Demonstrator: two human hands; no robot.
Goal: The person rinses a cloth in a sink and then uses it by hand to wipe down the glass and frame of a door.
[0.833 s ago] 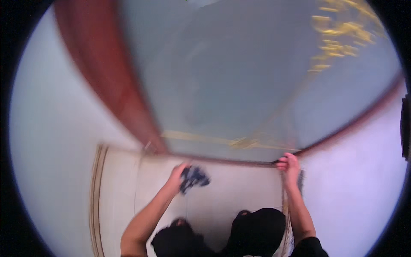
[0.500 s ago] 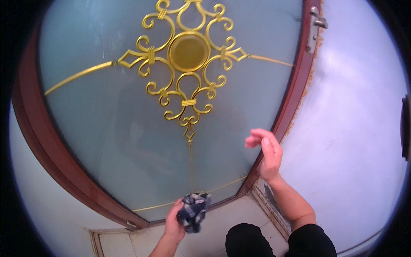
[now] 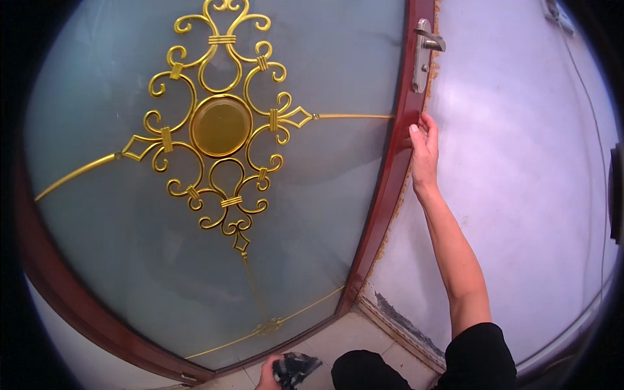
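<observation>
The left hand [image 3: 268,376] grips a dark patterned cloth [image 3: 296,369], likely light, soft, best held bunched; the right hand [image 3: 425,155], fingers parted, is at the red door stile [image 3: 403,107].

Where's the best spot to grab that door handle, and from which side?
Likely the door handle's lever, near its free end, coming from below right: it juts rightward from the upright plate, and the right hand is below it.
</observation>
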